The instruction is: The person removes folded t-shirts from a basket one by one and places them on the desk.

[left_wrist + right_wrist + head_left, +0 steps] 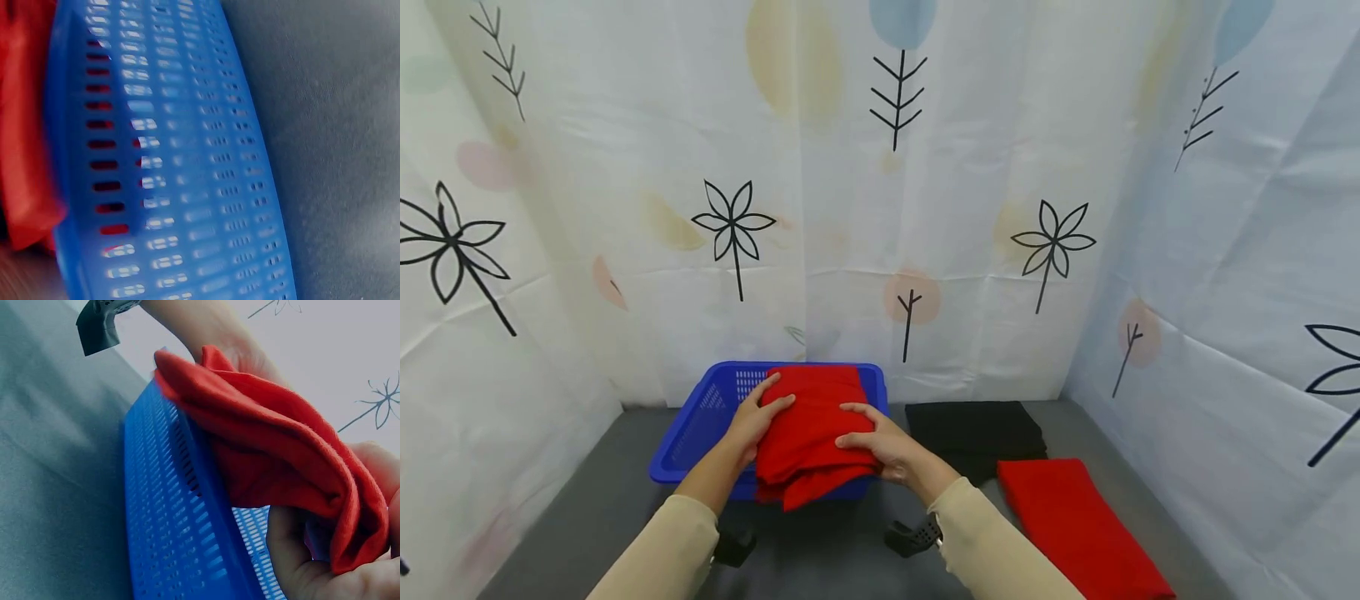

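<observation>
A folded red cloth (816, 425) is held between both hands over the right part of a blue plastic basket (696, 425). My left hand (756, 423) grips its left side, thumb on top. My right hand (887, 443) holds the right side; in the right wrist view its fingers (294, 556) curl under the layered cloth (269, 431). The cloth's near edge hangs over the basket's front rim. Up close, the left wrist view shows the slotted basket wall (187, 156), with red fabric (25, 137) beside its rim.
Right of the basket lies a folded black cloth (973, 429). Nearer, another folded red cloth (1075, 525) lies on the grey tabletop (587, 492). White patterned curtains (955, 217) enclose the back and sides. Each wrist wears a dark camera mount (913, 537).
</observation>
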A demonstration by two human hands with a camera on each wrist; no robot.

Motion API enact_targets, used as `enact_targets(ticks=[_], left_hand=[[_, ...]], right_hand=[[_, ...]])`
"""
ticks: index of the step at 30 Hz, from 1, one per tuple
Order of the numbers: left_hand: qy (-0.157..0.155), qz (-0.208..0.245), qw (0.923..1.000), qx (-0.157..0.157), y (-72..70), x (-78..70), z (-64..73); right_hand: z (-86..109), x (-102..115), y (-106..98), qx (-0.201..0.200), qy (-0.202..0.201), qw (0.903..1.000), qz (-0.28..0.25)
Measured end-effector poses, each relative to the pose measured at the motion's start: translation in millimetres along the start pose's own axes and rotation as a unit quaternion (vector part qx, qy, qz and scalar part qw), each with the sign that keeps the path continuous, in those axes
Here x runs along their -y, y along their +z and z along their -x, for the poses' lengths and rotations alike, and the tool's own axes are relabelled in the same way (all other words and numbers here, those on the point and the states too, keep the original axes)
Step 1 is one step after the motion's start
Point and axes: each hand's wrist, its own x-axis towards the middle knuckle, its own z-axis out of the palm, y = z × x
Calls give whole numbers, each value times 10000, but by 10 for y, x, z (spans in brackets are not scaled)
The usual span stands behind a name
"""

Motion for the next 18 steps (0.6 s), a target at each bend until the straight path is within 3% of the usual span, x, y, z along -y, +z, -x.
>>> enact_targets(ticks=[4,12,18], left_hand=[[119,16,9999,112,38,-40,115],[350,-532,9980,0,100,-56,281],[424,-401,9982,119,131,-37,384]], right_hand=[[102,42,-4,24,-84,9999,-54],[274,87,14,69,-99,9999,-106],[386,77,-4,124,-135,9997,-162]])
